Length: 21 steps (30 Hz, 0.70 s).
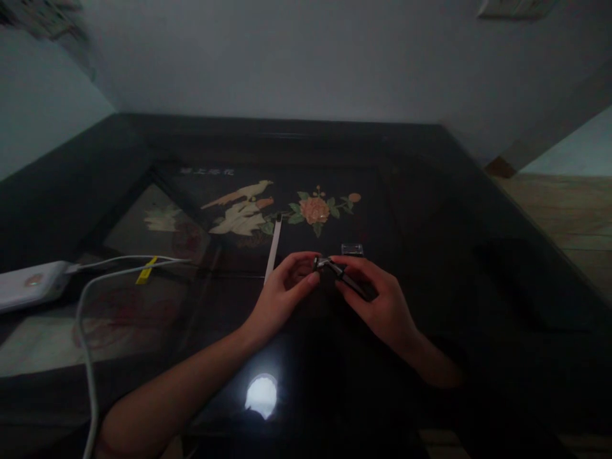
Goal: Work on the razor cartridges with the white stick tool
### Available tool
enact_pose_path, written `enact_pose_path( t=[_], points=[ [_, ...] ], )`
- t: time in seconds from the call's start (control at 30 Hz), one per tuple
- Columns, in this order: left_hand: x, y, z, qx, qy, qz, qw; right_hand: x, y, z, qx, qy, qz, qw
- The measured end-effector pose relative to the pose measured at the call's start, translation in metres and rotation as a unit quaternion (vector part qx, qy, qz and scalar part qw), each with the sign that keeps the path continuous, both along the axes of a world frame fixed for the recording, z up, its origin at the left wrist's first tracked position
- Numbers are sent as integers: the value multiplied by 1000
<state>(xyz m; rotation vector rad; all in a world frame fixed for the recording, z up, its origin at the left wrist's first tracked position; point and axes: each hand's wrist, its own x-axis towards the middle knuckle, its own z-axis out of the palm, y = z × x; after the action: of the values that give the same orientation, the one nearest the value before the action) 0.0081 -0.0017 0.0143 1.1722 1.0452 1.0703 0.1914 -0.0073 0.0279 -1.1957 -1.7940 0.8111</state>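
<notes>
Over the dark glossy table, both hands meet at a small razor (337, 268) with a dark handle and a shiny metallic neck. My right hand (382, 299) is closed around the handle, which slants down to the right. At the head end, the thumb and fingers of my left hand (284, 287) pinch the razor's head. Just beyond the right fingers lies a small clear plastic case (352, 248). A narrow pale strip (273, 248) with a dark tip lies behind my left hand, its near end hidden by that hand.
At the left, a white power bank (33, 284) has a white cable (86, 325) with a yellow tag (146, 270). The tabletop (421, 191) carries a bird-and-flower picture and a bright light reflection. A grey wall (287, 64) stands behind it.
</notes>
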Motion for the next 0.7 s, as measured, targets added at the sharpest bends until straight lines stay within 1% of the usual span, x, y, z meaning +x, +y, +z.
enact_pose_path(
  t=[0.13,0.27,0.43,0.7],
  points=[
    [-1,1,1,-3,-10,16,1000,1,-1,-1,27,-15,24,999],
    [-2,1,1,-2,-35,15,999,2,-2,-1,45,-22,29,998],
    [-2,1,2,-7,-20,10,1000,2,-3,1,66,-29,40,997],
    [-4,2,3,2,-20,-1,1000,4,-4,1,87,-33,39,995]
  ],
)
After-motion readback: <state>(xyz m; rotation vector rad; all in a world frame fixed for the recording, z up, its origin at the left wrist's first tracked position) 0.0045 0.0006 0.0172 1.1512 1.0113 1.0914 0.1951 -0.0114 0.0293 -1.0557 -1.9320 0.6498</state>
